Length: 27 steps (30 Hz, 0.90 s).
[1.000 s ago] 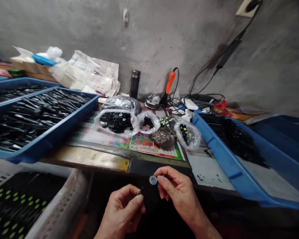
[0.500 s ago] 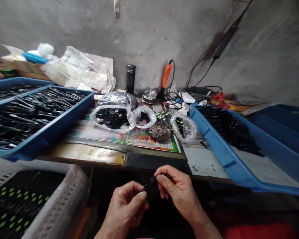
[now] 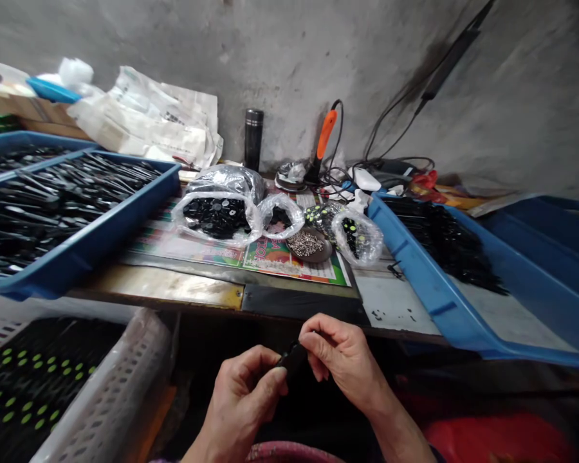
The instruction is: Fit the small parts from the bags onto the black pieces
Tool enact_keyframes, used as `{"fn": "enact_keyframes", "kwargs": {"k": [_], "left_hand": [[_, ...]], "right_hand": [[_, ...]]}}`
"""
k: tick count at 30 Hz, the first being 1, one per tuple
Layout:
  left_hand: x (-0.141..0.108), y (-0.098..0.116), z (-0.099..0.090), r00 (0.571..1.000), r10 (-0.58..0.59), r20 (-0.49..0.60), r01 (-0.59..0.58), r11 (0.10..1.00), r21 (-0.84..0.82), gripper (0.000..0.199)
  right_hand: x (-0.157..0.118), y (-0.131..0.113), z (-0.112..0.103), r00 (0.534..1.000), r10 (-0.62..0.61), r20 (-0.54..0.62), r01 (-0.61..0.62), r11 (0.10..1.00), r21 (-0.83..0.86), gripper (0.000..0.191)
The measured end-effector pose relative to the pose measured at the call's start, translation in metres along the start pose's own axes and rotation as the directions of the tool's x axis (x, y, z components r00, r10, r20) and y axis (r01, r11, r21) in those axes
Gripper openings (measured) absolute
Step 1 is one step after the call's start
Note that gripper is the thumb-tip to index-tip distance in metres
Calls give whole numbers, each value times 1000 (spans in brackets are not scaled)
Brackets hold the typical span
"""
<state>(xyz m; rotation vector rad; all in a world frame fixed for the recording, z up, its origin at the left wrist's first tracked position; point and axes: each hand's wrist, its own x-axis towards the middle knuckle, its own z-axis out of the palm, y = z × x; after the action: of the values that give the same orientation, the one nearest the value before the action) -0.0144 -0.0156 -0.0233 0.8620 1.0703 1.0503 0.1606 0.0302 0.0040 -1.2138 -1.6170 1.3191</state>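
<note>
- The left hand [image 3: 244, 392] pinches one end of a small black part [image 3: 291, 355] between thumb and forefinger; the tips are closed on it, probably to steady it.
- The right hand [image 3: 342, 354] pinches the opposite end, its thumb against a bent forefinger. Holding both ends likely allows fine control; whether this is one piece or two, I cannot tell against the dark gap.
- Left of the fingers and lower than the surface [image 3: 174, 283], a white crate [image 3: 110, 399] holds rows of black pieces with green dots [image 3: 33, 386], apparently ordered to pack closely.
- Just beyond the fingers, small metal pieces [image 3: 305, 243] lie in a shallow dish [image 3: 327, 251], which seems to stop them scattering.
- Around the dish, a large bag [image 3: 257, 222], a smaller bag [image 3: 296, 225] and a bag of green-dotted parts [image 3: 374, 244] gape toward the fingers, presumably for easy picking.
- Blue trays flank the fingers: the left tray [image 3: 135, 222] carries jumbled black pieces, the right tray [image 3: 419, 276] slimmer ones lying more aligned.
- Farthest from the fingers, an orange-handled tool [image 3: 327, 134] and a dark cylinder [image 3: 253, 141] stand near the wall, perhaps out of the way.
</note>
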Motion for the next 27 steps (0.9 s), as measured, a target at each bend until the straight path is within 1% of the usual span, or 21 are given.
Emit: {"fn": "enact_keyframes", "kwargs": {"k": [3, 6, 8, 11, 16, 17, 19, 22, 24, 27], "left_hand": [[-1, -8, -2, 999, 39, -6, -39, 999, 29, 40], [-1, -13, -3, 996, 86, 3, -86, 994, 70, 35], [-1, -15, -3, 995, 95, 3, -95, 992, 83, 33], [-3, -18, -3, 996, 93, 0, -92, 991, 93, 31], [-7, -18, -3, 990, 142, -17, -134, 963, 234, 25], [-7, -16, -3, 991, 135, -23, -125, 961, 249, 25], [-6, -12, -2, 996, 86, -12, -82, 973, 216, 29], [-2, -5, 3, 998, -43, 37, 41, 997, 60, 38], [-1, -2, 6, 991, -122, 59, 124, 991, -42, 41], [-2, -4, 9, 980, -183, 81, 194, 969, -150, 41]], "right_hand": [[1, 0, -2, 999, 13, 37, -12, 1000, -12, 36], [2, 0, -2, 994, 18, 103, -19, 1000, 6, 35], [2, 1, -2, 991, 9, 136, -11, 1000, 16, 34], [1, 2, -1, 989, -10, 151, 8, 1000, 11, 31], [0, 2, -1, 978, -52, 202, 66, 996, -59, 26], [0, 2, 0, 978, -61, 198, 76, 994, -74, 25], [-1, 3, 2, 983, -62, 175, 76, 994, -76, 25], [-1, 8, 5, 992, -34, 123, 33, 999, 9, 25], [0, 12, 8, 995, -13, 96, 5, 997, 78, 27], [-1, 19, 13, 998, 25, 65, -34, 990, 135, 32]]}}
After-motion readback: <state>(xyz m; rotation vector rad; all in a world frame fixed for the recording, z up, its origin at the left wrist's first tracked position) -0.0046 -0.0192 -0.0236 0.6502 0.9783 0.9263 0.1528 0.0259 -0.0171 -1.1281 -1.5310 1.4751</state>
